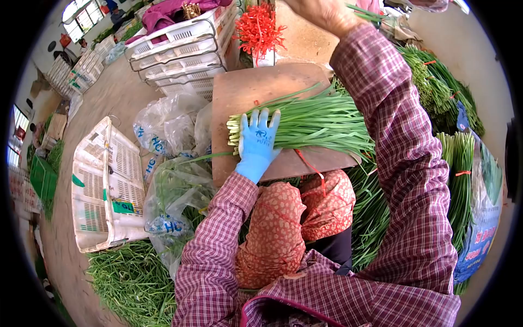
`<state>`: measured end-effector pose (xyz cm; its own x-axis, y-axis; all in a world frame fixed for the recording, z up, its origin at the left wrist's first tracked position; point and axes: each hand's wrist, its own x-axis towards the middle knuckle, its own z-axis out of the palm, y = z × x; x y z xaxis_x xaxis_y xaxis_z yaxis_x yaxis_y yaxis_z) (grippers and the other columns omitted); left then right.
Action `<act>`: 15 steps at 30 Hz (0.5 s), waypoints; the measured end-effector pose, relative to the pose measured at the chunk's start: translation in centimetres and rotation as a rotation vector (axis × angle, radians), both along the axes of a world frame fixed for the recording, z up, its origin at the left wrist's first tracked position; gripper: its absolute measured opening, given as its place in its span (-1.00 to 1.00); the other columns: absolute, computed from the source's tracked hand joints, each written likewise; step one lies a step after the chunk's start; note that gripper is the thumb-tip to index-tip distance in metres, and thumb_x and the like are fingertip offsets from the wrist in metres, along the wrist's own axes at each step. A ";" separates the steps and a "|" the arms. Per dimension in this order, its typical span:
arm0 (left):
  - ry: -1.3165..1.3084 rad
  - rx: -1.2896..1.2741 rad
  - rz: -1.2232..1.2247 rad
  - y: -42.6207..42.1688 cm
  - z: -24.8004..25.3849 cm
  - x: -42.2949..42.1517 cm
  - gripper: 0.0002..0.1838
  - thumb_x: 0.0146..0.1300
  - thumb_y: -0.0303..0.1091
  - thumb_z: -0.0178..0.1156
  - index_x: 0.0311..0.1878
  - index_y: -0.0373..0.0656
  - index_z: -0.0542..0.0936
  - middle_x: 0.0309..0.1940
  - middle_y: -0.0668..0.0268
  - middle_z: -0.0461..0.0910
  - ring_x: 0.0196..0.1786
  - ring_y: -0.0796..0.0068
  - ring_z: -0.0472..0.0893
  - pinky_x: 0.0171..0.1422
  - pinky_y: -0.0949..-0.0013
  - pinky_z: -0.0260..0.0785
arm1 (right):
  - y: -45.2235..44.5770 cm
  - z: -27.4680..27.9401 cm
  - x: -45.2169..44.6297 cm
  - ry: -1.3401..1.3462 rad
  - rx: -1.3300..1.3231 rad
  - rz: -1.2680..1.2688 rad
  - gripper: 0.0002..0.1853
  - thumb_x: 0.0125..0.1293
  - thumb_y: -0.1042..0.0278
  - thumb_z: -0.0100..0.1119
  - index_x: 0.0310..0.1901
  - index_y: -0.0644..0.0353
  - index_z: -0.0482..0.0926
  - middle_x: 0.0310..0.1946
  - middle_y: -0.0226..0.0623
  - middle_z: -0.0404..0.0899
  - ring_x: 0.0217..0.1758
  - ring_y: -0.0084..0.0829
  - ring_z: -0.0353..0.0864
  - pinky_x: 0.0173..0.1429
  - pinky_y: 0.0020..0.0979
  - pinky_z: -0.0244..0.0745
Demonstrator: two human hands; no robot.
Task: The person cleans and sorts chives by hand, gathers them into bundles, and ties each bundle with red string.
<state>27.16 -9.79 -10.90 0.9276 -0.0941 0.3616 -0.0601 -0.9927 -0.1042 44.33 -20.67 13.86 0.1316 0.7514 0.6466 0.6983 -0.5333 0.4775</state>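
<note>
My left hand (pixel 258 139), in a blue glove, lies flat with fingers stretched over the pale stem ends of a bunch of garlic chives (pixel 321 122). The bunch rests sideways on a brown board (pixel 234 90) above my knees, its green leaves pointing right. A red tie (pixel 309 163) trails from under the bunch over the board's front edge. My bare right hand (pixel 327 15) is raised at the top edge, beyond the board and close to a cluster of red ties (pixel 260 27). Its fingers are cut off by the frame, so what they hold, if anything, is hidden.
Stacked white crates (pixel 182 49) stand at the back left, and a tipped white crate (pixel 103 191) at the left. Clear plastic bags (pixel 177 188) lie beside the board. Loose greens (pixel 133 278) cover the floor; tied bunches (pixel 462 180) stand at the right.
</note>
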 end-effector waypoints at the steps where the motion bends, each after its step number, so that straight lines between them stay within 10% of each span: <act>1: -0.003 0.008 0.002 0.0 -0.1 0.0 0.03 -0.22 0.10 0.46 0.36 0.04 0.20 0.19 0.26 0.26 0.31 0.22 0.21 0.44 -0.02 -0.04 | 0.3 -1.4 0.8 -0.037 0.135 0.352 -0.73 0.33 0.10 0.08 -0.03 0.01 0.50 -0.36 -0.29 0.60 -0.42 -0.30 0.61 -0.33 -0.26 0.51; 3: -0.005 0.019 0.015 0.0 -0.1 0.0 0.03 -0.22 0.10 0.46 0.36 0.04 0.20 0.19 0.25 0.26 0.31 0.22 0.21 0.44 -0.02 -0.04 | 0.3 -5.5 0.6 -0.011 0.043 0.253 -0.78 0.31 -0.03 0.05 -0.21 -0.11 0.42 -0.36 -0.44 0.57 -0.50 -0.32 0.58 -0.53 -0.28 0.46; 8: -0.002 -0.004 0.006 0.0 -0.1 0.0 0.03 -0.25 0.07 0.48 0.35 0.05 0.21 0.19 0.24 0.24 0.31 0.21 0.20 0.44 -0.03 -0.04 | 2.8 -17.9 2.3 0.674 -0.095 0.285 -0.66 0.32 -0.09 0.05 -0.05 -0.06 0.44 -0.42 -0.19 0.61 -0.30 -0.13 0.63 -0.31 -0.21 0.52; 11: 0.018 -0.024 0.004 0.1 -0.1 -0.1 0.03 -0.26 0.06 0.48 0.35 0.06 0.22 0.21 0.23 0.21 0.32 0.19 0.18 0.44 -0.04 -0.04 | 4.7 -19.6 0.3 1.468 -0.011 0.290 -0.70 0.33 0.07 0.12 -0.07 0.07 0.56 -0.33 -0.23 0.65 -0.25 -0.43 0.61 -0.10 -0.32 0.49; 15: -0.020 -0.064 -0.010 0.1 -0.2 0.0 0.04 -0.28 0.05 0.49 0.36 0.16 0.22 0.26 0.22 0.15 0.38 0.11 0.10 0.46 -0.05 -0.06 | 6.2 -23.2 1.0 1.581 -0.094 0.323 -0.73 0.32 0.21 0.14 -0.01 0.10 0.59 -0.24 -0.35 0.65 -0.15 -0.59 0.53 0.00 -0.42 0.44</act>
